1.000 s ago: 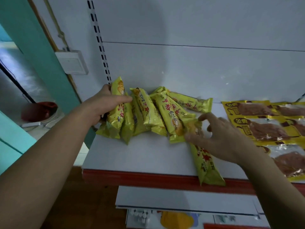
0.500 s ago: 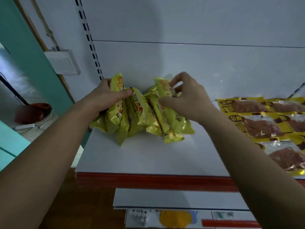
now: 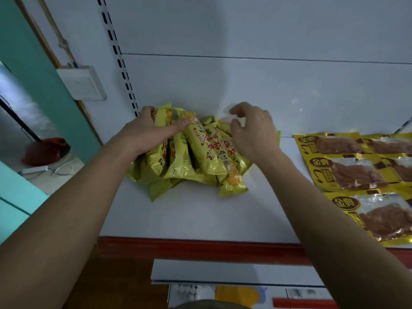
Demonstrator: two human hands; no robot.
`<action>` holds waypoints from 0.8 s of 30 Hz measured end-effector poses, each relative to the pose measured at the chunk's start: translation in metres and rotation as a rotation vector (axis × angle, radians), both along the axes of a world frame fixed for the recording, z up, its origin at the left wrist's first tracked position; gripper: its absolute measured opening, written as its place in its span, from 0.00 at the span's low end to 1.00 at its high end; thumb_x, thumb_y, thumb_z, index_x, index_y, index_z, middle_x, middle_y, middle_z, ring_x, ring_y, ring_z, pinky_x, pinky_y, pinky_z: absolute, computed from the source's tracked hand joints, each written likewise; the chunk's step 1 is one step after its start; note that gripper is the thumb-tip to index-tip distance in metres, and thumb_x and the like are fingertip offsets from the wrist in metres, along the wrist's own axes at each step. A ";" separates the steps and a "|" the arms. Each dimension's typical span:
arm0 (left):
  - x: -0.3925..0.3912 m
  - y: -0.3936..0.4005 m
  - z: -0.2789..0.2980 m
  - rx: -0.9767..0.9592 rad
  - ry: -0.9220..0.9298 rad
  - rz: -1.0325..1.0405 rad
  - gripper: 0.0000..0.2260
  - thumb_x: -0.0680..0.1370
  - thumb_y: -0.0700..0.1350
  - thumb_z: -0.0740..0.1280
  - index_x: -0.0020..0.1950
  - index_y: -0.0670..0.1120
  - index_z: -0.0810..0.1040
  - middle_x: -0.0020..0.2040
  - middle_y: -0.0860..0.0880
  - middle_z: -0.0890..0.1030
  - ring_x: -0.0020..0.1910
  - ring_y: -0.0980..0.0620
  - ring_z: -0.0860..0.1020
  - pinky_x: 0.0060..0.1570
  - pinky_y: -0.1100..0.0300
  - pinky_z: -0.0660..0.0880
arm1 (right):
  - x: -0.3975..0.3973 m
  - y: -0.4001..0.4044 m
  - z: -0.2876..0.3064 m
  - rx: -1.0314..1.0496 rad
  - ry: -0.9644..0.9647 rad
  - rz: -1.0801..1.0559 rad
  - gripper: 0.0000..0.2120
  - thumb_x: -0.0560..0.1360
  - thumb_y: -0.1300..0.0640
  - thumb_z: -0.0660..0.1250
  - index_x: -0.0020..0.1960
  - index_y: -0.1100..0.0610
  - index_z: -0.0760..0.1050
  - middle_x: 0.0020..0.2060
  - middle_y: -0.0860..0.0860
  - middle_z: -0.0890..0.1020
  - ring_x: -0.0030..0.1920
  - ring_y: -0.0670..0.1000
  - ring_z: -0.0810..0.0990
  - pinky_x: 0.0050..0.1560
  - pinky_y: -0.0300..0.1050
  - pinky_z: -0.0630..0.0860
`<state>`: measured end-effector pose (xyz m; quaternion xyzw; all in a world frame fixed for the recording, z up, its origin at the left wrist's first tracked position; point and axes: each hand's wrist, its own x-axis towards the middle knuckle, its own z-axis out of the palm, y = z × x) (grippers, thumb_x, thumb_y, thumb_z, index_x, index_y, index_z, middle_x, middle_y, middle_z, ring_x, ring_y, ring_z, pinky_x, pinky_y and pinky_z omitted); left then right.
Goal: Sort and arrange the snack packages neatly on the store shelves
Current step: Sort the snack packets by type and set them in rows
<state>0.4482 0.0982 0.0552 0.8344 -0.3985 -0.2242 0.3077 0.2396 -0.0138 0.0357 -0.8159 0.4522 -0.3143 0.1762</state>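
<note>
- A white shelf with a red front edge carries a bunch of yellow snack packages at its far left, leaning back against the white back panel.
- The packages stand side by side and overlap, long sides touching, lower ends fanned out toward the near edge; red lettering runs along the fronts.
- The left hand grips the leftmost packages of the bunch: the thumb lies across the front of them and the fingers wrap behind their top ends.
- The right hand sits at the right end of the bunch, over the top ends of the packages there. Its fingers are curled and partly spread; the fingertips are blurred, so I cannot tell whether they pinch a package or only touch it.
- Both forearms reach in from the near side, bare.
- To the right on the same shelf, well apart from the yellow bunch, flat gold meat packets with clear windows lie in overlapping rows, running off the right edge.
- A slotted upright runs up the back panel just left of the bunch.
- Left of the shelf unit, a white wall box sits on a teal wall.
- A lower shelf shows beneath, nearer.
</note>
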 end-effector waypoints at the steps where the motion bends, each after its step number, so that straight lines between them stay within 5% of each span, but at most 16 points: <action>1: -0.003 -0.001 0.001 0.021 -0.027 -0.004 0.62 0.51 0.85 0.63 0.78 0.53 0.60 0.73 0.50 0.73 0.69 0.44 0.73 0.68 0.44 0.71 | -0.009 -0.010 0.000 0.019 0.130 -0.031 0.16 0.79 0.48 0.62 0.64 0.50 0.77 0.61 0.52 0.81 0.63 0.59 0.76 0.62 0.57 0.72; 4: -0.012 -0.006 0.004 0.070 -0.078 -0.023 0.62 0.53 0.84 0.64 0.79 0.52 0.59 0.76 0.49 0.70 0.72 0.43 0.71 0.69 0.45 0.70 | -0.021 -0.017 -0.004 0.151 0.442 0.003 0.24 0.78 0.34 0.58 0.68 0.46 0.72 0.62 0.52 0.79 0.64 0.61 0.75 0.62 0.61 0.69; 7: -0.014 -0.013 0.006 0.107 -0.108 -0.034 0.61 0.53 0.81 0.68 0.79 0.52 0.58 0.76 0.48 0.70 0.72 0.43 0.71 0.69 0.46 0.70 | -0.016 -0.003 -0.011 0.189 0.443 0.024 0.30 0.78 0.30 0.51 0.69 0.49 0.69 0.63 0.55 0.78 0.65 0.62 0.73 0.62 0.62 0.70; 13: 0.000 -0.017 0.012 0.049 0.081 -0.075 0.60 0.52 0.72 0.79 0.78 0.51 0.62 0.68 0.53 0.75 0.64 0.49 0.76 0.67 0.47 0.73 | -0.005 0.023 -0.016 0.151 0.469 -0.006 0.25 0.82 0.39 0.52 0.64 0.59 0.69 0.61 0.59 0.77 0.63 0.62 0.74 0.54 0.54 0.70; 24: 0.015 -0.010 0.015 -0.036 0.123 -0.121 0.47 0.58 0.64 0.80 0.74 0.52 0.67 0.64 0.54 0.77 0.61 0.51 0.77 0.63 0.51 0.74 | -0.003 0.038 -0.015 0.165 0.425 -0.025 0.23 0.81 0.39 0.53 0.59 0.57 0.72 0.54 0.58 0.79 0.56 0.62 0.77 0.46 0.50 0.67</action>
